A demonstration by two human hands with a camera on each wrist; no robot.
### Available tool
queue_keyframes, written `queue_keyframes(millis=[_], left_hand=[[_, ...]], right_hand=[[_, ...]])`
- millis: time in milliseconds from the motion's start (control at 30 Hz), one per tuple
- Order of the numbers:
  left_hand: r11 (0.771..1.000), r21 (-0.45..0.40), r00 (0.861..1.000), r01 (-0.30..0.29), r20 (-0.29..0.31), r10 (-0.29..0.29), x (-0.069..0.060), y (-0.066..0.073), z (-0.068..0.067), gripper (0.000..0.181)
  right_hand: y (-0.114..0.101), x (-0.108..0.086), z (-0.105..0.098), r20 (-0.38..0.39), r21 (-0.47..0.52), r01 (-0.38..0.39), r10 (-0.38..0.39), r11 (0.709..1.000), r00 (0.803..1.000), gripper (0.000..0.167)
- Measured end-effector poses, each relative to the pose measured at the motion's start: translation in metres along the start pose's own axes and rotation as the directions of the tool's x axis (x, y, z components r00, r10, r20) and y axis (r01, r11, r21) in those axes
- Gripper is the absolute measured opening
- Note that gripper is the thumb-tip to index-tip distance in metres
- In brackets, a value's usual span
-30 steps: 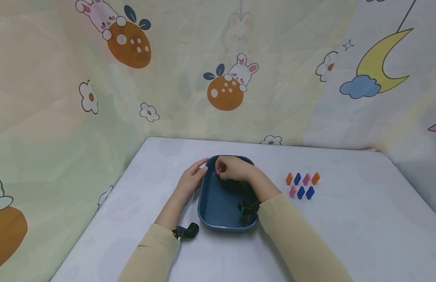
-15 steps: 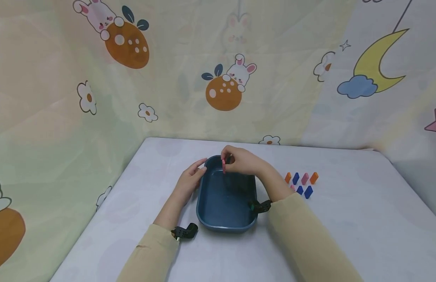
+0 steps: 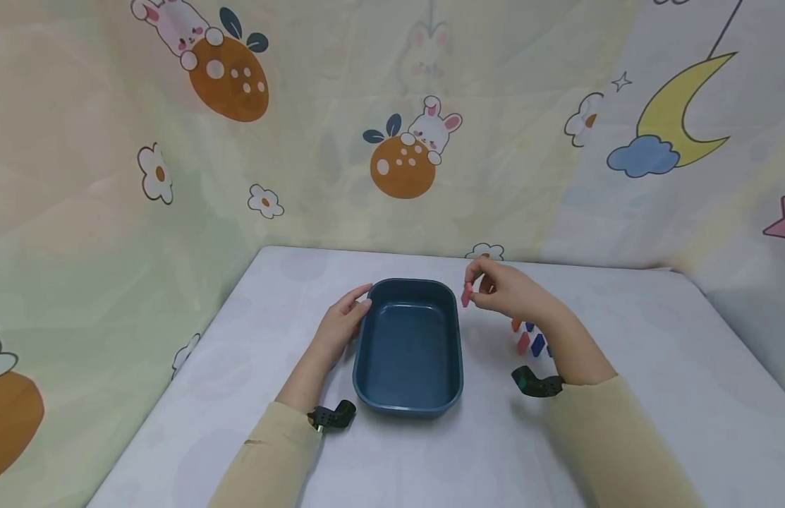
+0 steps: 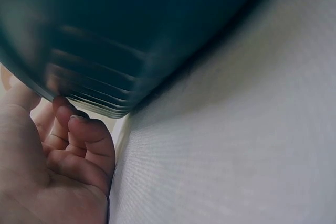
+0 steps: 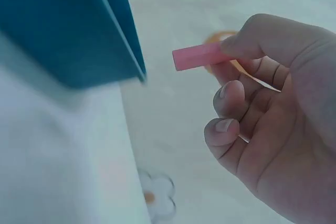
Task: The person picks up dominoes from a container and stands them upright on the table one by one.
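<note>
My right hand (image 3: 509, 291) pinches a small pink block (image 5: 197, 57) between thumb and index finger, just right of the blue tray's far right corner. The block is held up off the table, its free end pointing towards the tray in the right wrist view. At the tray (image 3: 408, 409), a deep rectangular one with rounded corners, my left hand (image 3: 341, 324) grips the left rim near the far corner. In the left wrist view its fingers (image 4: 92, 135) curl against the outer wall, and the thumb reaches up at the rim.
Behind the right wrist stand small blocks in two rows, partly hidden: an orange block (image 3: 516, 325), a pink block (image 3: 523, 343) and a blue block (image 3: 538, 345) show. A white cloth covers the table (image 3: 405, 458). A patterned curtain (image 3: 329, 212) hangs behind it.
My right hand has lifted the pink block out of the tray's far left corner and carried it rightwards past the rim. The left hand and tray have stayed in place.
</note>
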State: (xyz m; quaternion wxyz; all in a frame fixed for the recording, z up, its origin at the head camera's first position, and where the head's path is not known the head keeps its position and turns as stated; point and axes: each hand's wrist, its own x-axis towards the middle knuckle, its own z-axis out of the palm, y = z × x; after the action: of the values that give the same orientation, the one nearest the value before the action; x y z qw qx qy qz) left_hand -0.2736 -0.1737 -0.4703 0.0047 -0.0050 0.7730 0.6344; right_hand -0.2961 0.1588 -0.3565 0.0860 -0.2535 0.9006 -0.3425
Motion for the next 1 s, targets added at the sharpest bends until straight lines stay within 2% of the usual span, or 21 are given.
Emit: queue_keyframes(millis=[300, 600, 767, 1000], left_hand=[[1.0, 0.0, 1.0, 0.004, -0.003, -0.004, 0.002, -0.002, 0.0, 0.038], [1.0, 0.013, 1.0, -0.003, -0.003, 0.003, 0.002, 0.0, 0.0, 0.039], [1.0, 0.009, 1.0, 0.013, 0.001, -0.013, 0.003, 0.001, -0.001, 0.04], [0.999, 0.015, 0.999, 0.037, -0.002, -0.037, 0.003, 0.0, -0.001, 0.041]], right_hand=[[0.038, -0.057, -0.034, -0.034, -0.002, -0.12, 0.12, 0.993, 0.992, 0.026], [0.087, -0.112, -0.058, -0.131, -0.085, -0.127, 0.115, 0.988, 0.985, 0.027], [0.113, -0.127, -0.058, -0.106, -0.062, -0.17, 0.163, 0.984, 0.981, 0.027], [0.14, -0.126, -0.046, -0.035, -0.051, -0.195, 0.193, 0.979, 0.98, 0.025]])
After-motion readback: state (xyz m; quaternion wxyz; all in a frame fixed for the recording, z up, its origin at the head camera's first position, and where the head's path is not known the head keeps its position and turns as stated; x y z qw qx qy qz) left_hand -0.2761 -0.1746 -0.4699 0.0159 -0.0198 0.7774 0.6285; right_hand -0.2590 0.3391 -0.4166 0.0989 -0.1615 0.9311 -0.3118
